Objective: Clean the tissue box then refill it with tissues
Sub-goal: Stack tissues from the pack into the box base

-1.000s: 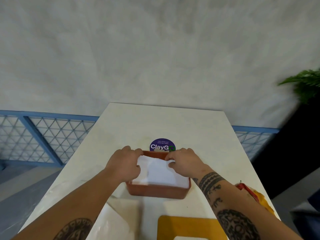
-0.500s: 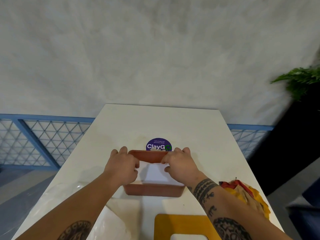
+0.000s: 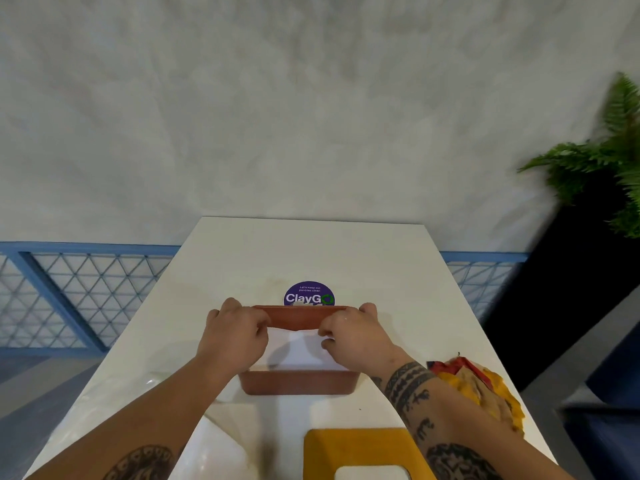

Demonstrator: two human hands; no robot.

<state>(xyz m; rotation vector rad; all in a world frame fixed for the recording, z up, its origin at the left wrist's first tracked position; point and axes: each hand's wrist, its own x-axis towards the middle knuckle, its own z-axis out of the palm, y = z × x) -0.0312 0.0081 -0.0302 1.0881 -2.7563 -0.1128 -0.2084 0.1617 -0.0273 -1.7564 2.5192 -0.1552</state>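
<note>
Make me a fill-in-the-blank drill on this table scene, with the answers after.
The left hand and right hand grip the box at its ____ rim.
The tissues in the box are ____.
The round sticker beyond the box reads ____.
The lid nearest the camera is ____.
Missing words: far; white; ClayGo; yellow.

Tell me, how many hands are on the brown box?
2. The left hand grips the brown box at its far left corner, the right hand at its far right corner, both above the white tissues inside. No more hands show.
</note>
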